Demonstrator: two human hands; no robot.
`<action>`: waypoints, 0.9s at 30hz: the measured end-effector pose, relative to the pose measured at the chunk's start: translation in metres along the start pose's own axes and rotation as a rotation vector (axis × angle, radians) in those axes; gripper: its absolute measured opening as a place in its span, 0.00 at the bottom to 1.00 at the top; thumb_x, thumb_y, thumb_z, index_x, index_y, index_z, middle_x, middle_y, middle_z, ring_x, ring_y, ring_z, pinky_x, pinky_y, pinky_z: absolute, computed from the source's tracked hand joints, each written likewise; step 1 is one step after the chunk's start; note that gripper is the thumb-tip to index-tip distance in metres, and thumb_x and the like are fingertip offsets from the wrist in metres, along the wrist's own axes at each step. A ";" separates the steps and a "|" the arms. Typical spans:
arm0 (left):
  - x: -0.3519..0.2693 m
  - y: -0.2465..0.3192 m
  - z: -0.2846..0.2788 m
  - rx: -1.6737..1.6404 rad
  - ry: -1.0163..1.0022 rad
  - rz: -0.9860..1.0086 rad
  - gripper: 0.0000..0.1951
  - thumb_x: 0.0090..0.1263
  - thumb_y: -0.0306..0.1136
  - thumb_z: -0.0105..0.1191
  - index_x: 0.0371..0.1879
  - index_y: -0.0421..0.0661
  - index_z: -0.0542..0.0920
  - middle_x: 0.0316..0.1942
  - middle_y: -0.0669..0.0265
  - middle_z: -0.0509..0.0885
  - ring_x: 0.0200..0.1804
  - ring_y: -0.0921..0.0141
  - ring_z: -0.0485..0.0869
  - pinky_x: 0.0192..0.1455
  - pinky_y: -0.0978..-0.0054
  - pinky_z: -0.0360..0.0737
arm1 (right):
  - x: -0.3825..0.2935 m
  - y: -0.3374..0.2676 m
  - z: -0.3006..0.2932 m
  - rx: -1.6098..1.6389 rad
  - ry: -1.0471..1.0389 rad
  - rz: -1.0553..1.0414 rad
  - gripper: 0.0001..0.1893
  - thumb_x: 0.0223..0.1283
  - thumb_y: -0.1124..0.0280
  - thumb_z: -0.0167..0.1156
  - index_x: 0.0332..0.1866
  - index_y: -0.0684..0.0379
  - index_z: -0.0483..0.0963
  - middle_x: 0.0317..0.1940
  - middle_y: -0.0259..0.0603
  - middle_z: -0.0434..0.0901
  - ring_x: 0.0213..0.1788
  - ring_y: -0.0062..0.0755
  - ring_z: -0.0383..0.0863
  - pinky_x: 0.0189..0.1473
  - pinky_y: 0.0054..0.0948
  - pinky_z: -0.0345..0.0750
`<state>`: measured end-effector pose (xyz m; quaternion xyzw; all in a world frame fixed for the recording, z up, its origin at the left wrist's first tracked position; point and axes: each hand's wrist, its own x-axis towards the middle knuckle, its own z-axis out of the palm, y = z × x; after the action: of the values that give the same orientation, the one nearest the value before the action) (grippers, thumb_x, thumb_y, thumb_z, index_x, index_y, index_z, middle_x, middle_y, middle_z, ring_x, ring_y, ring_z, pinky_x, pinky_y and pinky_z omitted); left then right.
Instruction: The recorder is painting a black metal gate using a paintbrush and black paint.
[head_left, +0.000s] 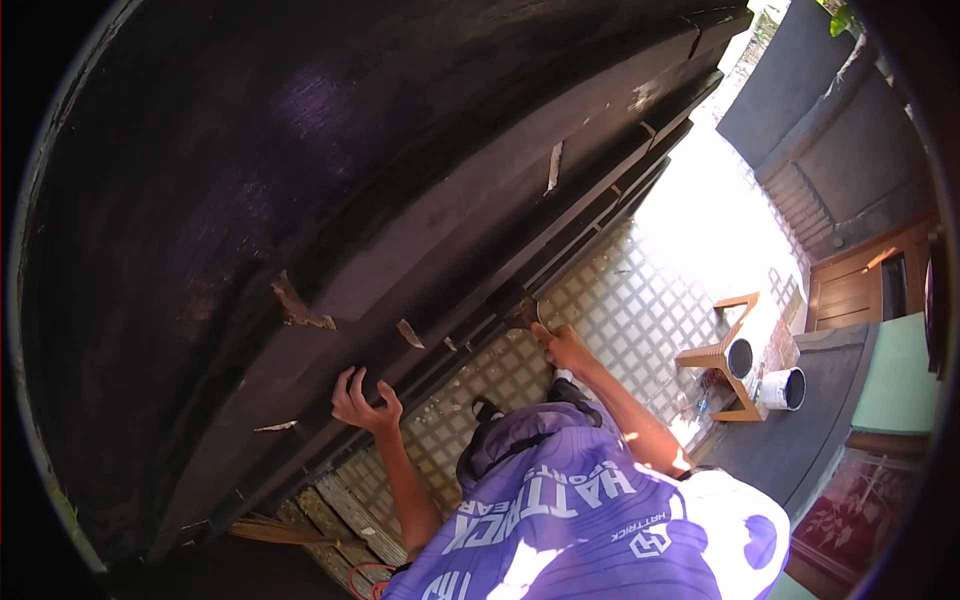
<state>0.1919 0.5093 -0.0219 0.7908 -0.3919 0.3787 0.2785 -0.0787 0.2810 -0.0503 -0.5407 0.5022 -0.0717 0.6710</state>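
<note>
In front of me rises a dark-painted wall with stepped ledges, its surface chipped to bare material in several spots. My left hand is beside a lower ledge, empty, its fingers bent and apart; whether the fingertips touch the ledge I cannot tell. Farther along, my right hand grips what looks like a paintbrush, held against or very near the lower ledges. Shadow and my fingers hide part of that tool. A large chipped patch shows on the ledge above my left hand.
On the tiled floor, to the right, stands a brown plastic stool with a dark-filled container. A white bucket is beside it. Wooden planks and a red cord lie at lower left. A wooden door is beyond.
</note>
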 end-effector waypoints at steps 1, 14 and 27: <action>0.000 -0.001 0.001 -0.002 0.005 0.000 0.14 0.71 0.47 0.51 0.47 0.56 0.83 0.52 0.70 0.83 0.51 0.64 0.80 0.46 0.64 0.64 | 0.009 0.006 -0.004 -0.107 0.055 -0.022 0.31 0.71 0.41 0.55 0.22 0.61 0.75 0.14 0.32 0.71 0.18 0.22 0.68 0.22 0.31 0.63; 0.004 0.006 0.001 0.010 0.025 0.024 0.14 0.73 0.49 0.50 0.48 0.56 0.82 0.52 0.70 0.83 0.50 0.64 0.79 0.45 0.64 0.62 | 0.034 0.032 -0.016 -0.324 0.211 -0.081 0.38 0.69 0.38 0.54 0.20 0.69 0.78 0.13 0.46 0.73 0.19 0.37 0.76 0.29 0.42 0.71; 0.003 0.002 0.003 0.023 0.024 0.003 0.16 0.75 0.52 0.49 0.47 0.55 0.82 0.51 0.68 0.82 0.49 0.63 0.79 0.47 0.65 0.62 | 0.011 -0.012 -0.027 -0.243 0.236 -0.145 0.37 0.70 0.39 0.54 0.18 0.67 0.75 0.12 0.43 0.72 0.18 0.36 0.73 0.28 0.44 0.69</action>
<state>0.1926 0.5051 -0.0210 0.7888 -0.3854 0.3930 0.2734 -0.0887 0.2512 -0.0450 -0.6402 0.5423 -0.1216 0.5303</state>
